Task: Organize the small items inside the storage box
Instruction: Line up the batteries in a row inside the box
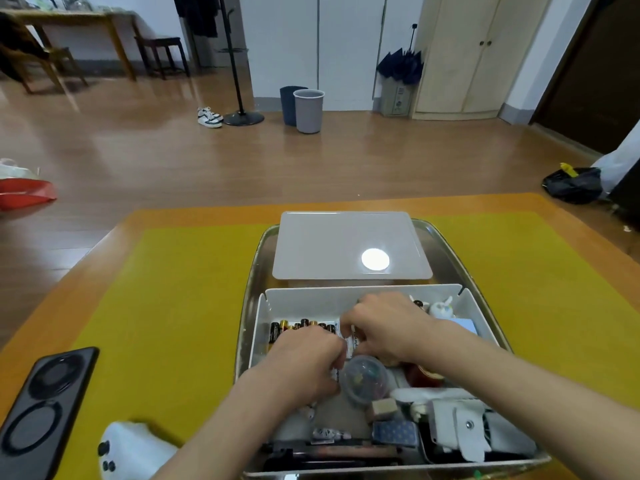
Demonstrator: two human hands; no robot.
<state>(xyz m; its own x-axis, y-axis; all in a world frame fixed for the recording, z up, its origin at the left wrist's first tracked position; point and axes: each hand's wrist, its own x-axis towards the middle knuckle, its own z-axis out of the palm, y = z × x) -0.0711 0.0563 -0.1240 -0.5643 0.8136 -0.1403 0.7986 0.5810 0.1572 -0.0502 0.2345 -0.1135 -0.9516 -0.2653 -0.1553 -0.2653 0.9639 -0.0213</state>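
Note:
A white storage box [298, 299] stands inside a metal tray [252, 271]. Both my hands are down in the box. My left hand [304, 362] and my right hand [384, 323] have curled fingers pinching a small white printed item [352, 342] between them. Several black-and-gold batteries [298, 327] lie in a row at the box's back left. A round clear container [367, 379] with coloured bits sits just below my hands. A dark red item [424, 375], a tan block [382, 408], a blue patterned case [394, 433] and a white pouch [464, 431] fill the near part.
The box's white lid [349, 247] lies at the far end of the tray. A black phone [45, 407] and a white device [131, 448] rest on the yellow mat [166, 289] at the left. Bins and a coat stand are on the floor beyond.

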